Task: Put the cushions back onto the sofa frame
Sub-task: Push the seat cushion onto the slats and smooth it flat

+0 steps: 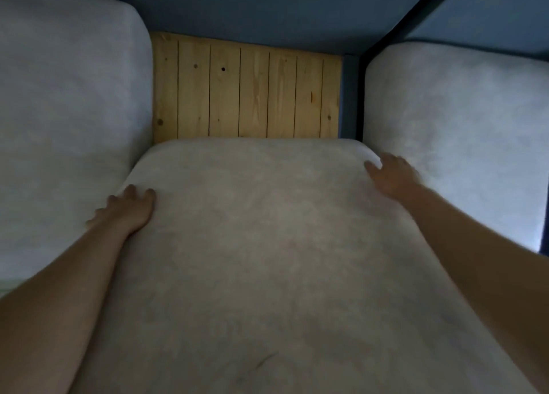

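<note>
Middle cushion (267,245) runs lengthwise toward the slats (246,93), left hand (127,209) pressing its left edge, right hand (392,177) nearer the far corner, fingers loose, gripping nothing.

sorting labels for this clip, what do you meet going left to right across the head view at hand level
Pale grey upright cushion on the left → left hand → beige flat seat cushion in the middle → right hand → pale grey upright cushion on the right
</note>
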Action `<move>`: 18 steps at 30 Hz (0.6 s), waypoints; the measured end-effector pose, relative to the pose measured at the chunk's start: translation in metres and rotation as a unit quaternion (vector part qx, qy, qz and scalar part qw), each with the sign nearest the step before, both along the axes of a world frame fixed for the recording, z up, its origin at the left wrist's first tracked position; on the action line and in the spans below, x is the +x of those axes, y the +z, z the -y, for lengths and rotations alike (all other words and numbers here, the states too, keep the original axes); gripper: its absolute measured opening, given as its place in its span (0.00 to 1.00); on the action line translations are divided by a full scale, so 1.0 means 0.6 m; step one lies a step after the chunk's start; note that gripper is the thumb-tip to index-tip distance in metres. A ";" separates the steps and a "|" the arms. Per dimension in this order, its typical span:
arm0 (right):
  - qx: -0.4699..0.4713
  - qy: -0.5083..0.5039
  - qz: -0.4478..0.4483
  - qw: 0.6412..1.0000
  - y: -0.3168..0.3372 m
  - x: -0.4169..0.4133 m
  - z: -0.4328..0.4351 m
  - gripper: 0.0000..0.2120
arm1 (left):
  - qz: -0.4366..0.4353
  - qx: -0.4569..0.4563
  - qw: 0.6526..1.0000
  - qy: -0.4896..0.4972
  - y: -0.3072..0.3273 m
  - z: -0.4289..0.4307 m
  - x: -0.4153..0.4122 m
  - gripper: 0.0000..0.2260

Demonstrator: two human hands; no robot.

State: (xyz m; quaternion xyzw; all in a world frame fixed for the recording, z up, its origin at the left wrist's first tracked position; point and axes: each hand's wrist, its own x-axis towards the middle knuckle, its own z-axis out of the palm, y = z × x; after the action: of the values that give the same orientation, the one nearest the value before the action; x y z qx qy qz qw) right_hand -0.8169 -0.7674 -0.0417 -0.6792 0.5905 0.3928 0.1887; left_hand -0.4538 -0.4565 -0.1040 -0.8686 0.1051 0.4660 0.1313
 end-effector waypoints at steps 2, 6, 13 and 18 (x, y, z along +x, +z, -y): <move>-0.016 0.077 0.001 0.997 0.006 0.002 -0.083 0.35 | -0.007 -0.003 1.000 -0.013 0.006 -0.008 -0.006 0.30; 0.108 0.037 -0.031 0.993 0.007 0.020 -0.052 0.36 | -0.024 -0.019 0.999 -0.028 0.028 -0.009 -0.018 0.30; 0.124 0.094 -0.034 0.987 -0.004 0.042 -0.123 0.38 | -0.075 -0.039 0.992 -0.098 0.035 -0.044 -0.003 0.30; 0.007 0.045 0.064 0.997 0.003 0.110 -0.071 0.35 | -0.075 -0.051 0.992 -0.084 0.046 -0.036 -0.001 0.30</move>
State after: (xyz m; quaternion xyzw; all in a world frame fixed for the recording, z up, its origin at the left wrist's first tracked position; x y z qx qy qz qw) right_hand -0.7507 -0.7246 -0.0399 -0.7278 0.5430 0.3607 0.2128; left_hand -0.4543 -0.4349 -0.0761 -0.8249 0.2104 0.5114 0.1175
